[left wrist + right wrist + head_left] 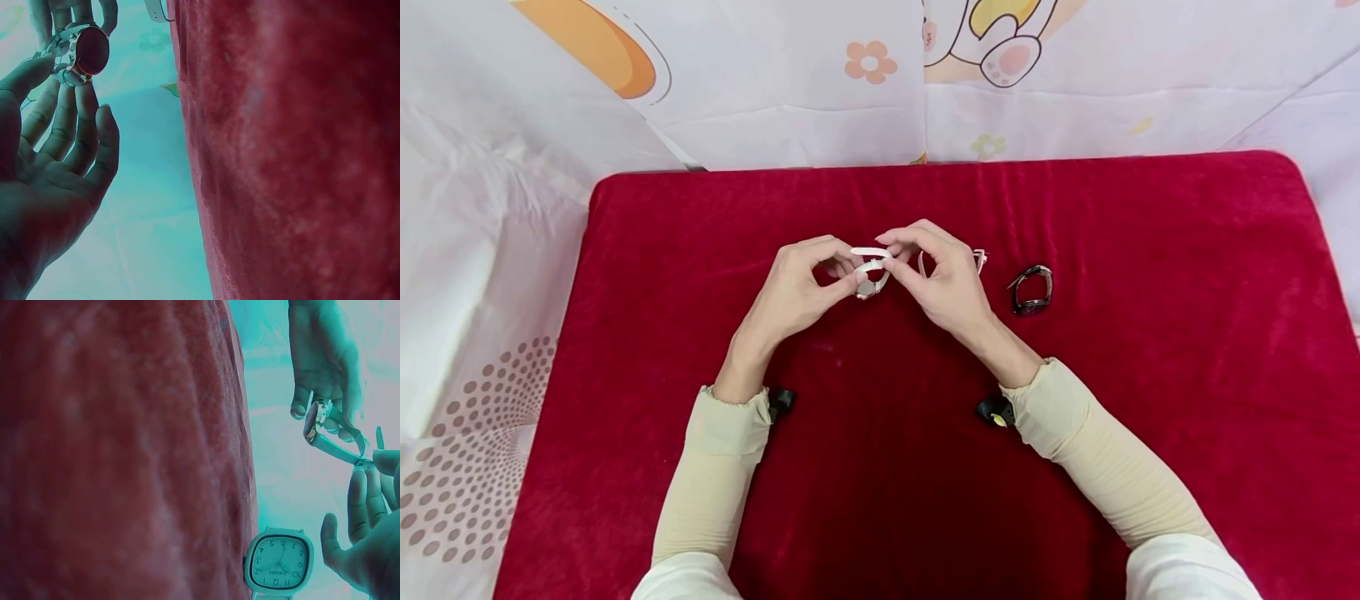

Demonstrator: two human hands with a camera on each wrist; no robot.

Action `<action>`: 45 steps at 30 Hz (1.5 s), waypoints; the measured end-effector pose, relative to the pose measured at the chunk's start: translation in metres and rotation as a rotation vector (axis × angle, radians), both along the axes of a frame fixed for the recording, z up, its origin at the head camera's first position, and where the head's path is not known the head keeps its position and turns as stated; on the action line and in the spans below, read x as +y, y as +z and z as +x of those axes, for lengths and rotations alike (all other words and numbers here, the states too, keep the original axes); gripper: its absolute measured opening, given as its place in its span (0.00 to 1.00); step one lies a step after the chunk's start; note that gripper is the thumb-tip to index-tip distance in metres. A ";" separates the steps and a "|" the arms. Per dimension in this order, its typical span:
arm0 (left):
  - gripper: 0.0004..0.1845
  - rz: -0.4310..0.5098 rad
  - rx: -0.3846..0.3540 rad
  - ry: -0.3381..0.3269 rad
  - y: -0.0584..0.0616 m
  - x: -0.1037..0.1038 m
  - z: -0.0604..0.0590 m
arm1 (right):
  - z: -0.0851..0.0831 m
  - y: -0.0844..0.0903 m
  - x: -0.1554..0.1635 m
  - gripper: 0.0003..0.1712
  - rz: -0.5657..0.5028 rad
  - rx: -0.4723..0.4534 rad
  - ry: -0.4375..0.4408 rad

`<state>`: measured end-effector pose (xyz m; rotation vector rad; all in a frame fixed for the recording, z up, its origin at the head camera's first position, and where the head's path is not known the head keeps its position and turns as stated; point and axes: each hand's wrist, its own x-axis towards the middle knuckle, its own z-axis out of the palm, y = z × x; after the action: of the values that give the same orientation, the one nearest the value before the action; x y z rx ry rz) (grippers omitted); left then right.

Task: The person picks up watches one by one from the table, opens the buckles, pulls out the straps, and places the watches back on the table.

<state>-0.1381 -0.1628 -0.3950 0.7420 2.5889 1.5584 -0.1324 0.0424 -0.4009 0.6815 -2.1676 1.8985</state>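
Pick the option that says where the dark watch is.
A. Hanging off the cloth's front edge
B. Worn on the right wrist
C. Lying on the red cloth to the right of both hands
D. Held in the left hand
C: the dark watch lies alone on the red cloth, to the right of the right hand, while both hands hold a white watch with the left hand.

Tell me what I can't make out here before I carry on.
- White watch: head view, clasp hidden by left hand and right hand; fastened or open, cannot tell.
- Square watch: head view, mostly hidden behind the right hand; right wrist view, strap cut off by the bottom edge.
- Dark watch: head view, too small to read the dial.
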 end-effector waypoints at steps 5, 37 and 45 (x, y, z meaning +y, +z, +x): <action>0.04 -0.001 -0.004 -0.004 -0.018 -0.007 -0.007 | 0.000 0.000 0.001 0.10 0.002 0.009 -0.009; 0.08 0.012 0.008 -0.069 -0.023 0.003 -0.007 | -0.003 0.000 0.005 0.05 -0.078 -0.100 0.009; 0.06 0.061 0.062 -0.045 0.003 0.013 0.005 | -0.008 -0.014 0.006 0.05 -0.077 -0.088 0.017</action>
<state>-0.1335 -0.1499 -0.3919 0.8603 2.5583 1.6343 -0.1402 0.0485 -0.4152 0.6152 -2.1324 2.0456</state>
